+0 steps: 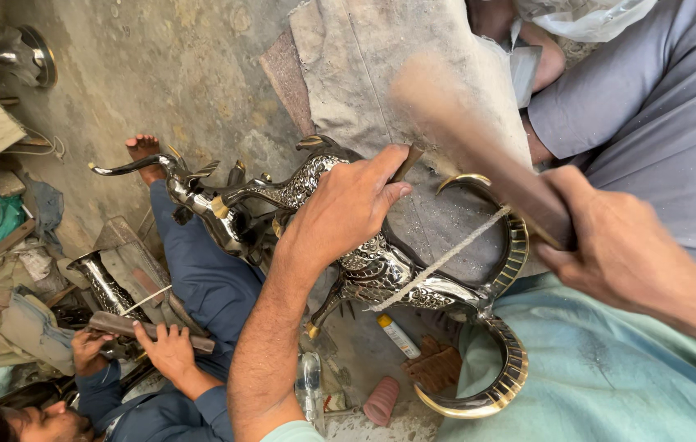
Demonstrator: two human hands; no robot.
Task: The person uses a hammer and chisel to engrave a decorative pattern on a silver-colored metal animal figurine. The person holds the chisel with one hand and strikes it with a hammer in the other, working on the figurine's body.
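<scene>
Left hand [344, 209] gripping engraved metal ram figurine [381, 270] by its back, right hand [614, 241] closed around blurred wooden mallet [479, 139], co-worker's hands [164, 348] near left

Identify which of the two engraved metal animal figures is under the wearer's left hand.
The horned figure with big curled horns, under the left hand; the other figure lies farther off, untouched.

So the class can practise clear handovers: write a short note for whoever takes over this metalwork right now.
Left hand: grip closed on a punch, set against the horned metal figure.
Right hand: grip closed on a wooden mallet, raised and blurred.
The figure lies over the lap beside a grey cloth; a cord crosses it.
Done: the body that shows is already patterned.
Left: cannot tell from this view.
</scene>
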